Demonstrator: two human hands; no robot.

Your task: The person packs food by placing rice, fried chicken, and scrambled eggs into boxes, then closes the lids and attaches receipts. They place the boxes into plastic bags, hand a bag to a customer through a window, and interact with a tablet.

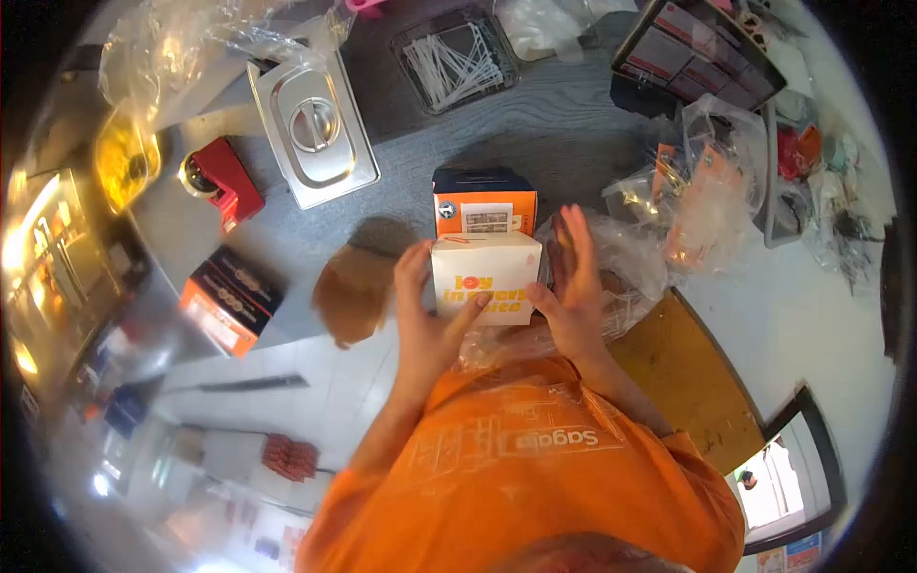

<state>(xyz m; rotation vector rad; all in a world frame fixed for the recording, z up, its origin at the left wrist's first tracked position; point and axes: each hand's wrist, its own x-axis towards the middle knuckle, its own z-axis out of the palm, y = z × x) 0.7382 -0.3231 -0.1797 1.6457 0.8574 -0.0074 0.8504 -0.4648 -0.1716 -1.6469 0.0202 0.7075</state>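
Both my hands hold a small white carton (485, 277) with yellow and orange lettering, just above the counter edge. My left hand (428, 320) grips its left side, thumb across the front. Its right side is pressed by my right hand (573, 291) with fingers straight and together. Behind the carton stands an orange and black box (484, 199). Crumpled clear plastic (621, 263) lies under and to the right of my right hand. My orange shirt fills the bottom of the view.
On the grey counter are a steel lidded pan (313, 124), a red and black device (222, 180), a tray of white sticks (457, 59), another orange and black box (229, 298), a brown paper bag (353, 291) and bagged packets (707, 181) at right.
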